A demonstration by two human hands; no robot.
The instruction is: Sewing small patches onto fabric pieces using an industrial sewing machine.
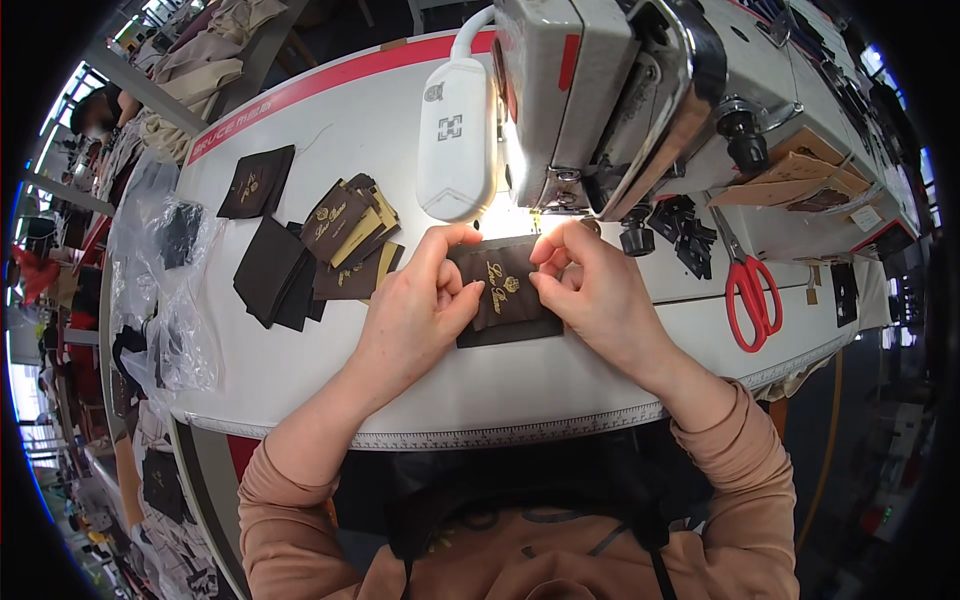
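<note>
A dark brown fabric label (501, 291) with gold lettering and a crest lies on a black fabric piece (510, 335). Both sit at the front of the sewing machine head (559, 112), their far edge in the bright light by the needle. My left hand (427, 296) holds the left side, forefinger at the far corner and thumb on the near part. On the opposite side, my right hand (592, 281) pinches the label's right edge between thumb and fingers. The machine head and the glare hide the needle tip.
To the left are brown labels (337, 225), black fabric pieces (274, 271) and a dark stack (257, 182). A white lamp (456, 142) hangs beside the machine. Red-handled scissors (752, 300) and small black pieces (684, 234) lie right. A measuring tape (487, 436) edges the table; plastic bags (187, 315) hang left.
</note>
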